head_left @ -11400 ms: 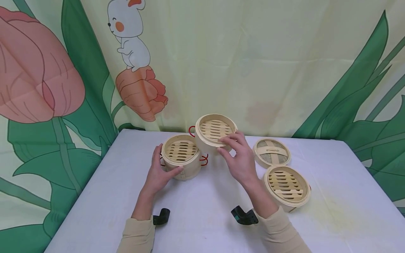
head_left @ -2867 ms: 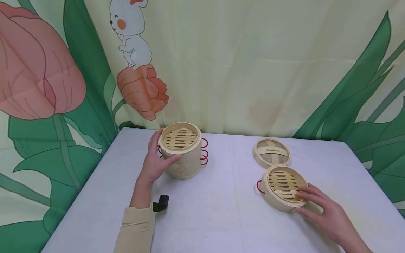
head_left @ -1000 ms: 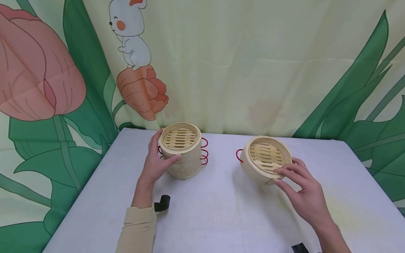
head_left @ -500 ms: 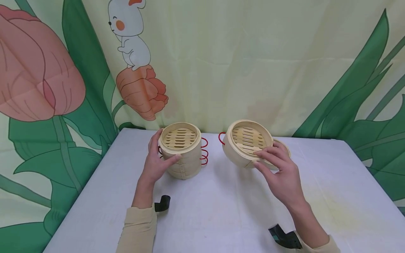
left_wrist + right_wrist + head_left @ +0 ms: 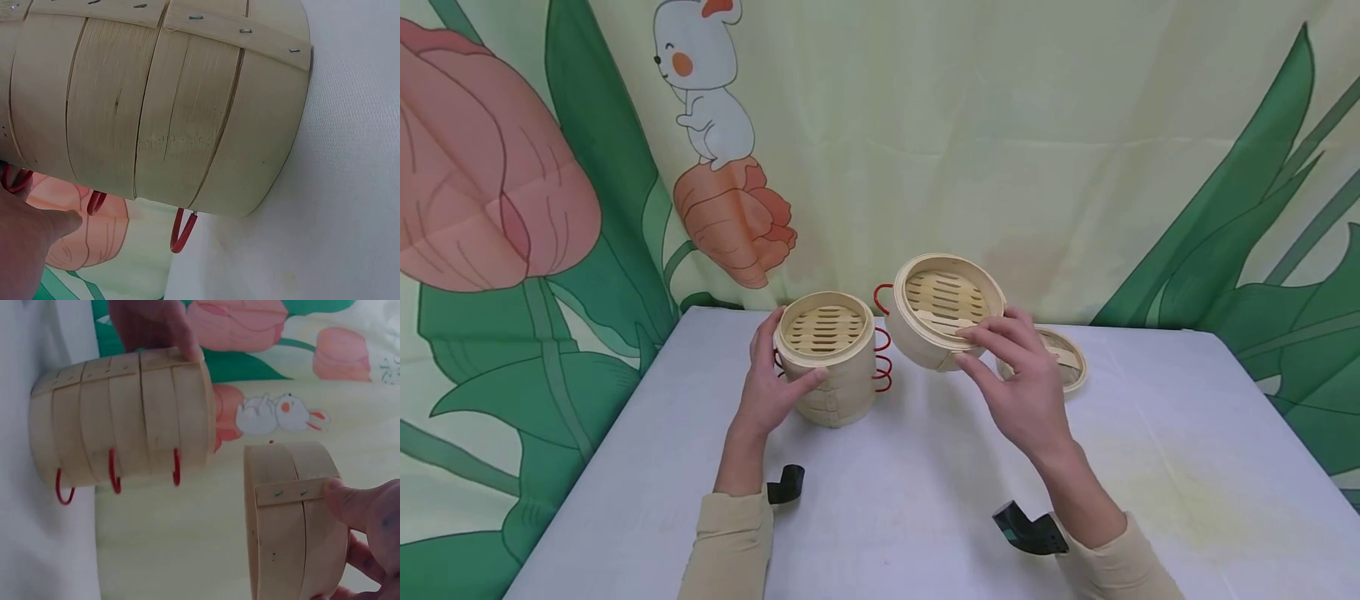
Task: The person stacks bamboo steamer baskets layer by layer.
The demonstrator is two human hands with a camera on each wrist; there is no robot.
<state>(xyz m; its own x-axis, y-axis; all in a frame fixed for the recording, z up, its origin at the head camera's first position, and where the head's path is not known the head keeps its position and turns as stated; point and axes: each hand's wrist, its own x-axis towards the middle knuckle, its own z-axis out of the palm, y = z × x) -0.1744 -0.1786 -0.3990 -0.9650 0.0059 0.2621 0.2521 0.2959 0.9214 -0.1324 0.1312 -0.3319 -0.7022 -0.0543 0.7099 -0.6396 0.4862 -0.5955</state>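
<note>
A stack of three bamboo steamer tiers [image 5: 829, 358] with red wire handles stands on the white table [image 5: 925, 500]. My left hand [image 5: 772, 392] grips its side, thumb in front and fingers behind. My right hand [image 5: 1015, 375] holds a single bamboo steamer tier [image 5: 946, 310] by its near rim, lifted in the air just right of the stack and tilted toward me. The right wrist view shows this steamer tier [image 5: 294, 519] apart from the stack [image 5: 119, 425]. The left wrist view is filled by the stack's wall [image 5: 156, 106].
A round woven bamboo lid [image 5: 1060, 358] lies on the table behind my right hand, partly hidden. A printed curtain with a rabbit and flowers [image 5: 715, 150] hangs right behind the table's far edge.
My right hand has carried the single tier up and to the left, from the table's right side toward the stack. The left hand has kept its hold on the stack.
</note>
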